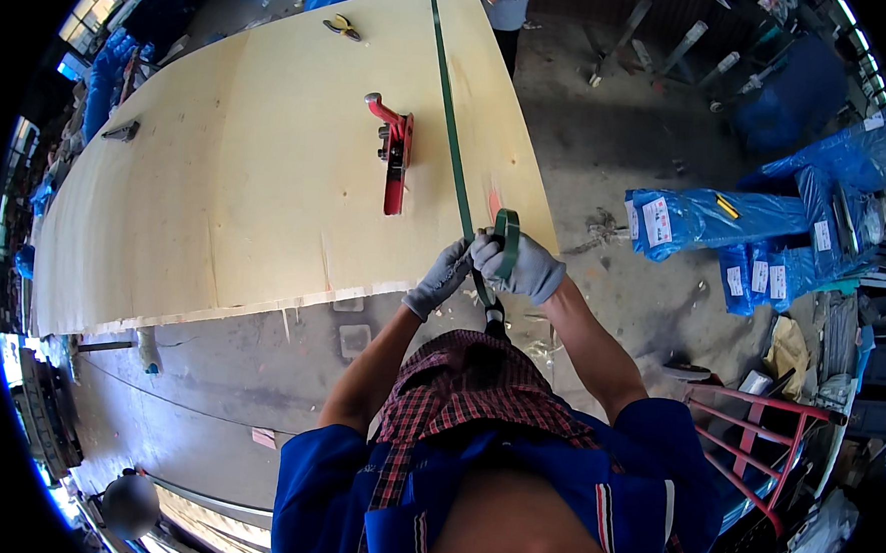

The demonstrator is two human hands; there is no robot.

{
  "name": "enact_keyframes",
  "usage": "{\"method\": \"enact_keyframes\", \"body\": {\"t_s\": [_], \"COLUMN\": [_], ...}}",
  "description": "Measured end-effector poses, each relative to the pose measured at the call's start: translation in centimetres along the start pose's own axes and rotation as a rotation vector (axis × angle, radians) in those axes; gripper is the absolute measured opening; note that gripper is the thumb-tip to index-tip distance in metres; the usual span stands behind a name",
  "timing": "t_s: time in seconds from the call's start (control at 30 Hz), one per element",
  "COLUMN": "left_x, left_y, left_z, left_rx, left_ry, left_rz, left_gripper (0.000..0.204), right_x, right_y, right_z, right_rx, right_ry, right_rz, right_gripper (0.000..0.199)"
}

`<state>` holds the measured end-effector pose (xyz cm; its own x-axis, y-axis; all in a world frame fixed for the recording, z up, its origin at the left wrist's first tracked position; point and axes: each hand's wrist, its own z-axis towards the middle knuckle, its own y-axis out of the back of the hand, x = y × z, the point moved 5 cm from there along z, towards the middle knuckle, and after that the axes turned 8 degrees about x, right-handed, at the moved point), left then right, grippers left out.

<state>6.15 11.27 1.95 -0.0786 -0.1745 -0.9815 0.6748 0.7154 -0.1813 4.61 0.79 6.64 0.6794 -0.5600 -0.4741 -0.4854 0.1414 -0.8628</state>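
A green plastic strap [451, 127] runs lengthwise over a large pale plywood sheet [227, 185] and comes down to its near edge. My right hand [524, 266], in a grey glove, grips the strap's end, which loops up over the fingers. My left hand [441, 276], also gloved in grey, pinches the same strap just left of the right hand. A dark tool handle [491, 314] hangs below the hands. A red strapping tensioner [394, 154] lies on the sheet, left of the strap and apart from both hands.
Blue wrapped bundles [706, 220] lie on the concrete floor at right. A red metal cart frame [745, 443] stands at lower right. Another person [502, 4] stands at the sheet's far end. Pliers [342, 27] rest near that far end.
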Motion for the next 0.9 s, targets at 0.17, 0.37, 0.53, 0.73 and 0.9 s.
{"method": "enact_keyframes", "body": {"t_s": [0.17, 0.37, 0.53, 0.73, 0.9], "left_x": [1.7, 2.1, -0.3, -5.5, -4.3], "left_y": [-0.9, -1.2, -2.0, -3.4, -1.7], "left_z": [3.0, 2.9, 2.2, 4.1, 3.0], "left_rx": [-0.284, -0.343, -0.37, -0.404, -0.471], "left_ry": [0.04, 0.248, 0.156, 0.13, 0.068], "left_rz": [0.036, 0.149, 0.382, -0.131, -0.261], "left_gripper": [0.025, 0.029, 0.027, 0.033, 0.037], "right_x": [5.3, 10.1, 12.1, 10.6, 10.4], "right_y": [1.3, -3.1, -5.4, -6.8, -9.8], "right_z": [-2.9, -1.3, 1.4, 4.5, 3.1], "right_rx": [-0.141, -0.29, -0.115, -0.119, -0.334], "right_ry": [0.116, 0.588, 0.777, 0.539, 0.565], "right_rz": [-0.767, -1.578, -1.394, -1.646, -1.983], "right_gripper": [0.056, 0.032, 0.026, 0.036, 0.033]}}
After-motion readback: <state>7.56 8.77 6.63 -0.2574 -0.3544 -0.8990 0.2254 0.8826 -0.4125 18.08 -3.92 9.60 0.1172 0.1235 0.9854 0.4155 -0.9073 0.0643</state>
